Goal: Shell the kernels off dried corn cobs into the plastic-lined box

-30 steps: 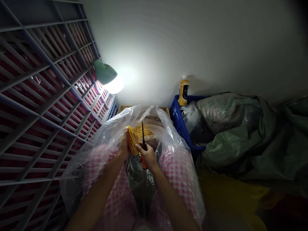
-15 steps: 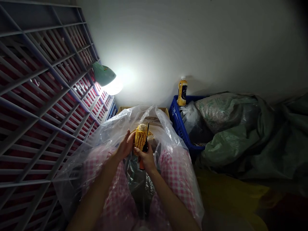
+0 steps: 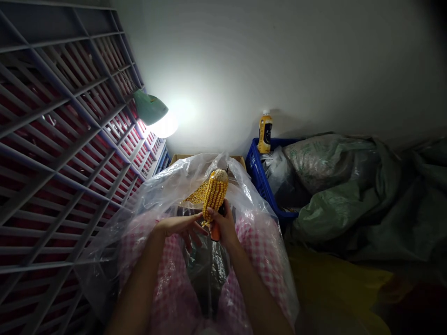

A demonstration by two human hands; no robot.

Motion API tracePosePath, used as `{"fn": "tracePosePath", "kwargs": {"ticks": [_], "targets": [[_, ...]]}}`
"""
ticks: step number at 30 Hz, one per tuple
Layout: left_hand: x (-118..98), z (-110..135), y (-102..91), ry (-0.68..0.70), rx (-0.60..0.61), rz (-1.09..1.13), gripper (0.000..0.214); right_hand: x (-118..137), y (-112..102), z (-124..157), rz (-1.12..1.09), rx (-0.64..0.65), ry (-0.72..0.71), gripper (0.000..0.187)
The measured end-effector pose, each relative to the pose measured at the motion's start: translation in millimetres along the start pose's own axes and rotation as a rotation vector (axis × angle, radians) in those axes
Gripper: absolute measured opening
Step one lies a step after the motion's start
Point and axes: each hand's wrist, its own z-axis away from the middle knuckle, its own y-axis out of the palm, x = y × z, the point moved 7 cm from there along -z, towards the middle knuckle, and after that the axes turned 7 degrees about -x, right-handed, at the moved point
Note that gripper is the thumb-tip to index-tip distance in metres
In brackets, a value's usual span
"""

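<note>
An ear of corn (image 3: 215, 193) with yellow kernels and a pale, bare tip stands upright, leaning slightly right. My right hand (image 3: 225, 225) grips its lower part with the thumb across the front. The same hand also holds a tool with an orange and black handle (image 3: 215, 231); its thin dark point shows just past the cob's tip, the rest hidden behind the corn. My left hand (image 3: 183, 227) is open at the cob's lower end, fingers spread, fingertips close to or touching it. Loose corn kernels (image 3: 197, 193) lie behind the cob on the clear plastic sheet (image 3: 164, 186).
The sheet drapes over a cardboard box (image 3: 179, 157) and my pink checked legs (image 3: 258, 251). A slatted plastic crate (image 3: 70, 139) rises on the left, with a lit lamp (image 3: 153, 111). At right stand a blue basket (image 3: 260, 174), a yellow bottle (image 3: 265, 132) and green sacks (image 3: 335, 200).
The corn has moved right and slightly up, and now covers most of the tool. My left hand has left the cob's side and dropped to its lower end, fingers spread.
</note>
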Motion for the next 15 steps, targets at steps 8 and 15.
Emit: {"fn": "tracePosePath", "kwargs": {"ticks": [8, 15], "targets": [[-1, 3, 6.2, -0.017, 0.018, -0.11, 0.043, 6, -3, 0, -0.026, 0.043, -0.051, 0.042], [-2, 6, 13.3, 0.009, 0.077, -0.223, 0.057, 5, -3, 1, -0.06, 0.019, -0.042, 0.041]]}}
